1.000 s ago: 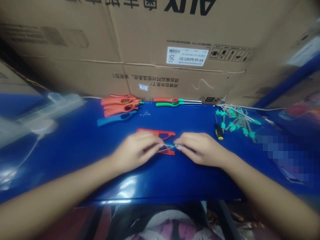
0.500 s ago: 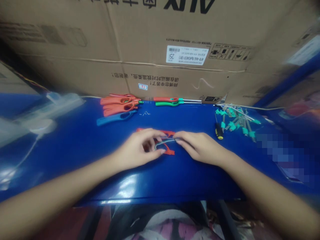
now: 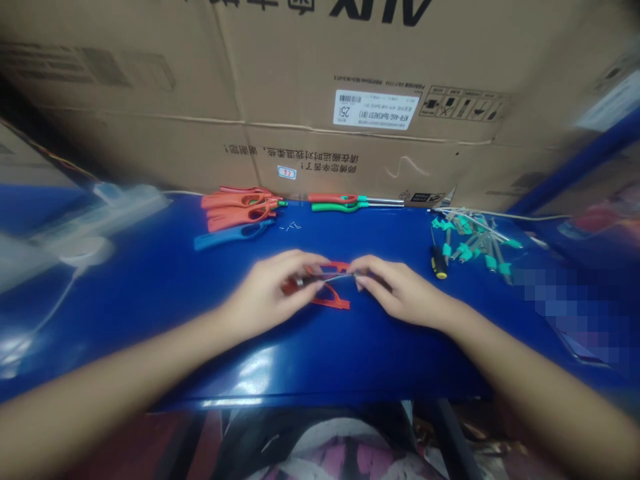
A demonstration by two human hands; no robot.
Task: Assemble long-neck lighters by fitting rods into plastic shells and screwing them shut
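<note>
A thin, light-coloured wire stretches between my two hands above the table. My left hand is closed, with thumb and fingers pinching the wire's left part. At its other end, my right hand pinches the wire between thumb and fingertips. Under and between the hands lie two red plastic handle shells: an upper shell and a lower shell with a curved opening. My left fingers partly cover both shells. Something small and dark shows inside the left hand, too blurred to name.
On the blue table, orange handles and a blue handle lie back left. Two long-nosed lighters rest against the cardboard. At right are a screwdriver and a pile of teal-tipped metal parts. Small white pins lie mid-back.
The wire, bowed and looped near my left hand before, is now straighter between the hands. My left fingers have closed further around it and shifted slightly. More of the red shells shows.
</note>
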